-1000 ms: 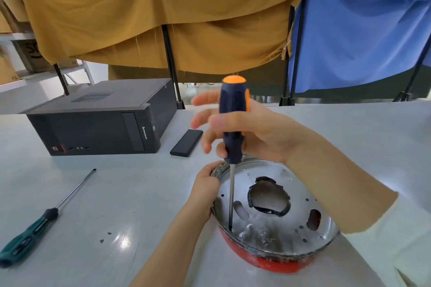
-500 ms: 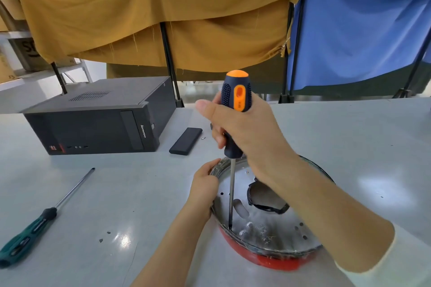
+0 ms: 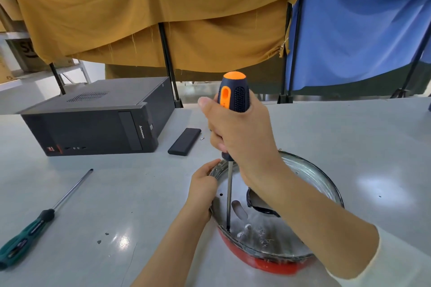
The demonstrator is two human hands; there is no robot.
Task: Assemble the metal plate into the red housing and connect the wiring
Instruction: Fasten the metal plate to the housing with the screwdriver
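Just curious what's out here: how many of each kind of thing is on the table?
Screwdrivers: 2, orange-and-navy screwdriver, green-handled screwdriver
Black computer case: 1
Flat black slab: 1
Red housing: 1
Round metal plate: 1
Total: 6

Right forearm point(image 3: 310, 212): covers the middle and right part of the metal plate point(image 3: 310, 175), including most of its dark central opening point(image 3: 261, 205).
Right hand point(image 3: 242, 137): conceals the middle of the orange-and-black screwdriver point(image 3: 233, 95) handle; fingers wrapped out of sight behind it.
Screwdriver tip: too small to tell what it seats in.
Red housing point(image 3: 263, 263): only a near sliver shows beneath the plate rim; interior and any wiring hidden.
Left hand point(image 3: 203, 189): fingertips hidden at the plate's left rim.
Green screwdriver point(image 3: 28, 235): handle end cut by the left edge.
Specks on the table point(image 3: 102, 237): too small to identify.
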